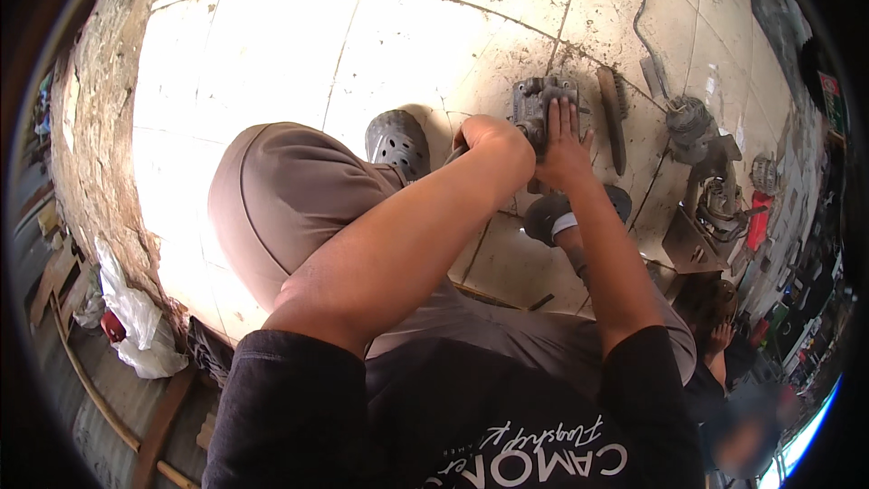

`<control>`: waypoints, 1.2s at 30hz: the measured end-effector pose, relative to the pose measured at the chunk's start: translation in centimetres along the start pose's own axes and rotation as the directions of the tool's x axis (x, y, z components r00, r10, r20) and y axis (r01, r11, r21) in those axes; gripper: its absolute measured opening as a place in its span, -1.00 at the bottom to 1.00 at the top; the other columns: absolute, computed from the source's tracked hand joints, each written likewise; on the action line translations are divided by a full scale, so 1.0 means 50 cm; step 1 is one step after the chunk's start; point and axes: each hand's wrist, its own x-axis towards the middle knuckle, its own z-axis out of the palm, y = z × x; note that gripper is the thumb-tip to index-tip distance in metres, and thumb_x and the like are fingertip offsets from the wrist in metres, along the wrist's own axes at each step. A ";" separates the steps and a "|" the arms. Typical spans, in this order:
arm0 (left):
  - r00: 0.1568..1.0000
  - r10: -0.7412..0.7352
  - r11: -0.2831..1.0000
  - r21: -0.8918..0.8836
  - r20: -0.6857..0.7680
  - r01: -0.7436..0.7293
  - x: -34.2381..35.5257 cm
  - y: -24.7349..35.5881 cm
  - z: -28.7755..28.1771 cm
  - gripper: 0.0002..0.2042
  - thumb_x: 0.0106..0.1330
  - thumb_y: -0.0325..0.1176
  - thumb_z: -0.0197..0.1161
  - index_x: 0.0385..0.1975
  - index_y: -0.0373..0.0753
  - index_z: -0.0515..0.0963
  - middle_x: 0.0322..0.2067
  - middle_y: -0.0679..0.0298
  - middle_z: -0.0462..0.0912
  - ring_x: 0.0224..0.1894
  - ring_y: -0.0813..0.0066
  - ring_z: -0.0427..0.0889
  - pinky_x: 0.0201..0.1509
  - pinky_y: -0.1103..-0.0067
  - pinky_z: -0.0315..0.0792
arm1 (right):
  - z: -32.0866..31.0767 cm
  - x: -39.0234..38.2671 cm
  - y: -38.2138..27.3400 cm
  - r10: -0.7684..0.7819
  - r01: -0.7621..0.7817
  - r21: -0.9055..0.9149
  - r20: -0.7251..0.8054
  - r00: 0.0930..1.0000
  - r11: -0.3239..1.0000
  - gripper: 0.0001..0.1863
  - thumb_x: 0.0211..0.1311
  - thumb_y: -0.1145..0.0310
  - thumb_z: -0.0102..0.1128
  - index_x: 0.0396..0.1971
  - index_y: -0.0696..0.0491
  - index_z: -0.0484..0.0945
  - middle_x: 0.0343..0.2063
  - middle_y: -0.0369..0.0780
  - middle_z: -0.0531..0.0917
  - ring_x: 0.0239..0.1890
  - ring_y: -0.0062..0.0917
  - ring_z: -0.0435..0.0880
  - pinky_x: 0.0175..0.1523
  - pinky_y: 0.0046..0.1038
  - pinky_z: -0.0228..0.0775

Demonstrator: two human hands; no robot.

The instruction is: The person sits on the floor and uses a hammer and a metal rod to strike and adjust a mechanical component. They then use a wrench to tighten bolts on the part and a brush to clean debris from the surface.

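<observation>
A dark grey cast-metal machine part (531, 101) lies on the tiled floor between my feet. My right hand (566, 152) rests on its right side, fingers stretched flat along it. Close to the part's left side is my left hand (493, 134), bent at the wrist with its fingers curled. Something dark shows beneath those fingers, but my hand and forearm hide what it is. Just right of the part, a wire brush (613, 118) with a long handle and dark bristles lies on the tiles.
At the right lie a thin rod with a flat end (652, 72), a round ribbed metal part (690, 129) and more machine parts (720, 204). My clog (398, 140) stands left of my hands. Another person's hand (721, 338) shows at lower right. A white plastic bag (136, 317) lies far left.
</observation>
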 end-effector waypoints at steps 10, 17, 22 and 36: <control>1.000 0.003 0.999 -0.033 -0.016 -0.004 -0.004 -0.010 0.000 -0.69 0.18 -0.29 0.29 -0.05 -0.08 0.64 -0.08 0.32 0.68 -0.09 0.37 0.69 -0.14 0.43 0.59 | 0.031 -0.042 0.001 -0.018 0.014 -0.089 -0.047 0.999 0.996 0.27 -0.20 0.12 0.44 0.42 0.10 -0.28 0.45 -0.08 -0.18 0.49 -0.23 -0.20 0.37 0.22 -0.19; 0.999 0.022 0.998 -0.055 -0.049 -0.025 -0.007 -0.015 -0.001 -0.70 0.18 -0.30 0.29 -0.07 -0.11 0.64 -0.10 0.32 0.68 -0.12 0.36 0.70 -0.17 0.43 0.60 | 0.021 -0.057 -0.010 0.007 -0.006 -0.037 0.027 1.000 0.999 0.28 -0.20 0.10 0.46 0.42 0.08 -0.28 0.45 -0.09 -0.17 0.49 -0.22 -0.19 0.37 0.20 -0.16; 0.998 0.061 0.998 0.020 0.008 -0.061 -0.021 -0.013 -0.006 -0.73 0.18 -0.31 0.29 -0.11 -0.11 0.66 -0.12 0.32 0.69 -0.15 0.36 0.70 -0.18 0.42 0.60 | 0.049 -0.072 0.006 -0.016 0.013 -0.091 -0.032 0.999 0.996 0.29 -0.18 0.07 0.46 0.42 0.09 -0.30 0.45 -0.08 -0.16 0.49 -0.20 -0.19 0.38 0.20 -0.18; 0.999 0.046 0.999 -0.028 0.012 -0.046 -0.017 -0.008 -0.006 -0.68 0.16 -0.31 0.32 -0.06 -0.11 0.64 -0.09 0.30 0.67 -0.10 0.35 0.68 -0.15 0.41 0.58 | 0.000 -0.007 -0.013 0.010 -0.012 -0.094 -0.025 1.000 0.995 0.24 -0.13 0.02 0.41 0.41 0.14 -0.26 0.44 -0.05 -0.15 0.49 -0.17 -0.19 0.38 0.21 -0.20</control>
